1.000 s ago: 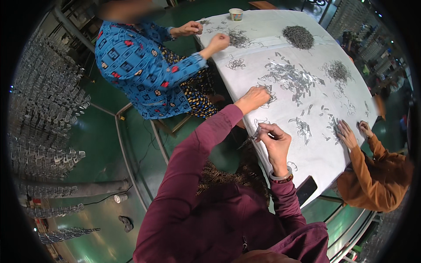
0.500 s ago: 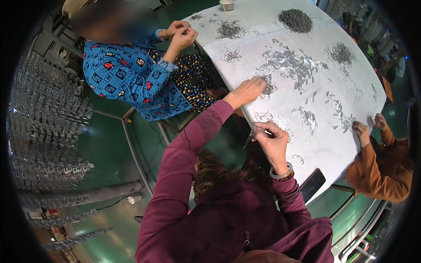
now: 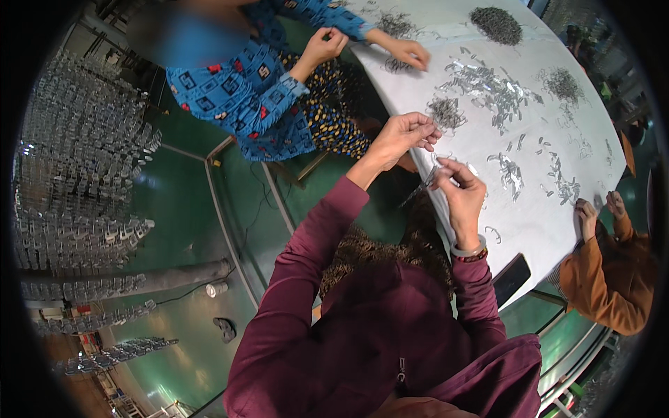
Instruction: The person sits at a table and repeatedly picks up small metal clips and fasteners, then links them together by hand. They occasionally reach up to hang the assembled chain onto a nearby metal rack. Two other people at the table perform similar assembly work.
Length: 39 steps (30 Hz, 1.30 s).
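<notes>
My left hand (image 3: 401, 143) is raised over the near-left table edge, just beside a small pile of bent grey wire pieces (image 3: 446, 111). Its fingers are pinched together; whatever lies between them is too small to make out. Close to it, my right hand (image 3: 463, 195) grips a thin silvery metal piece (image 3: 417, 194) that hangs slanting past the table edge. A pale bangle (image 3: 468, 249) circles that wrist. Beyond both hands, many small flat shiny metal pieces (image 3: 498, 101) are spread over the white-covered table (image 3: 519, 223).
A dark phone (image 3: 512, 280) lies at the near table edge. A co-worker in blue patterned clothes reaches a hand (image 3: 409, 52) over the table from the left; another in an orange-brown sleeve (image 3: 599, 285) works at right. A dark wire heap (image 3: 496, 26) sits far back. Hanging metal strands (image 3: 87, 174) stand left.
My left hand has lifted off the wire pile and come nearer my right hand, fingers pinched. The blue-sleeved co-worker now stretches one hand over the table. The whole view has shifted.
</notes>
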Each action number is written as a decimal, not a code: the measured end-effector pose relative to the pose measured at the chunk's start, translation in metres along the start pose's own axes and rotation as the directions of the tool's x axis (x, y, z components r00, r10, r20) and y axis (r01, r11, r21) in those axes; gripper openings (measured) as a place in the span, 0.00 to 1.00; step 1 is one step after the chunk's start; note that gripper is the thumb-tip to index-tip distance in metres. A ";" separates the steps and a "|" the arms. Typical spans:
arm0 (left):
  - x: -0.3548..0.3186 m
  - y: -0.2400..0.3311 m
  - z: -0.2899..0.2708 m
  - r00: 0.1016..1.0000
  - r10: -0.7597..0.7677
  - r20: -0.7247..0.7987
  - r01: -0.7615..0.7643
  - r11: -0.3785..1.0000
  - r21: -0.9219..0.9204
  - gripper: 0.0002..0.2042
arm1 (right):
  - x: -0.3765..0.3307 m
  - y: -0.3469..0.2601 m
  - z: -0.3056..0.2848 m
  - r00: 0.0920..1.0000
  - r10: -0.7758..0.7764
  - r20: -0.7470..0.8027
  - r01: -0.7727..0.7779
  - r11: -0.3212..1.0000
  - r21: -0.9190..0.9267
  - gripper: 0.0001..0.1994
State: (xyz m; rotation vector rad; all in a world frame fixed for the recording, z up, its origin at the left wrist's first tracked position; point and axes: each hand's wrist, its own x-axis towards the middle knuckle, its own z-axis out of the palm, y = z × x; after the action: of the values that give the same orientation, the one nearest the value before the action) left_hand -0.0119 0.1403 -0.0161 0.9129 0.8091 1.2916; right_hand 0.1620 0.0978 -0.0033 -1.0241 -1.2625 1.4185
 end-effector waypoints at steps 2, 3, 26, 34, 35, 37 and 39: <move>-0.025 0.017 0.008 0.999 0.035 0.026 -0.037 0.996 0.083 0.08 | 0.001 0.003 0.000 1.000 -0.029 -0.002 0.029 0.999 -0.038 0.10; -0.035 0.022 0.011 1.000 -0.016 0.008 0.015 0.991 0.136 0.09 | 0.002 0.004 0.001 0.999 -0.035 -0.007 0.034 0.999 -0.025 0.10; -0.063 0.056 0.061 0.674 0.730 0.119 -0.488 0.318 0.813 0.08 | 0.009 -0.035 0.017 0.906 -0.419 -0.053 0.419 0.908 -0.022 0.07; -0.106 0.070 0.069 0.622 0.782 -0.038 -0.422 0.376 0.825 0.06 | 0.013 -0.029 0.012 0.744 -0.653 0.141 0.654 0.668 -0.356 0.15; -0.117 0.069 0.071 0.608 0.790 -0.078 -0.398 0.389 0.831 0.07 | 0.014 -0.027 0.014 0.679 -0.701 0.217 0.733 0.637 -0.239 0.15; -0.136 0.074 0.077 0.476 0.879 -0.015 -0.457 0.261 0.850 0.06 | 0.003 -0.041 0.026 0.650 -0.700 0.297 0.750 0.653 -0.101 0.17; -0.162 0.090 0.082 0.465 0.882 -0.077 -0.487 0.328 0.810 0.05 | -0.016 -0.065 0.040 0.660 -0.686 0.306 0.723 0.691 -0.007 0.17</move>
State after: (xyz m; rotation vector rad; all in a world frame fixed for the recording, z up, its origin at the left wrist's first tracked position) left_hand 0.0041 -0.0252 0.1001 1.7350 1.4910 2.1728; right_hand 0.1335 0.0754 0.0661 -0.3043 -1.7354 0.8728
